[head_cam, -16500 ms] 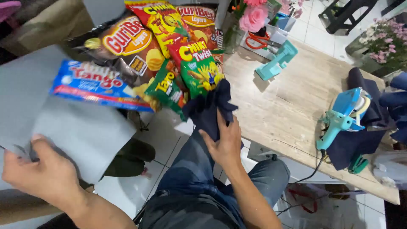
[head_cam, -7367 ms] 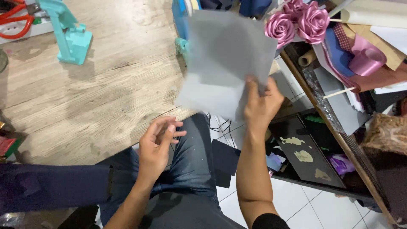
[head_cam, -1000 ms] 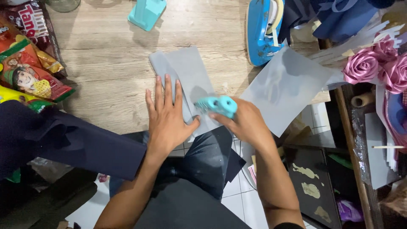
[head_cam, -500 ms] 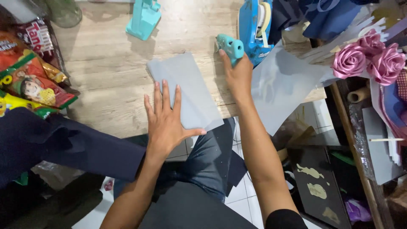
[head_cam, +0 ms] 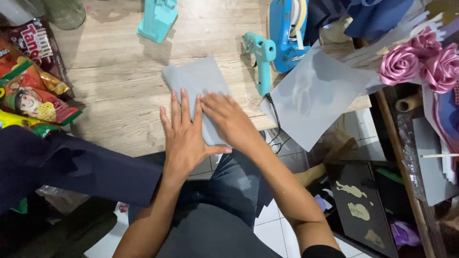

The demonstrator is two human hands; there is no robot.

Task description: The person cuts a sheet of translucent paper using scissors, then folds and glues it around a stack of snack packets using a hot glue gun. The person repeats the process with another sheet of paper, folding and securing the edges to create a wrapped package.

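Both my hands are flat, fingers spread, on the folded grey paper sheet (head_cam: 196,91) at the bench (head_cam: 114,81) edge: left hand (head_cam: 184,138) pins it, right hand (head_cam: 229,119) presses the crease. Glue gun (head_cam: 260,59) lies just beside.

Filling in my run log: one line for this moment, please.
left hand: flat on folded grey sheet | right hand: pressing same sheet | glue gun: lying on wooden table, untouched
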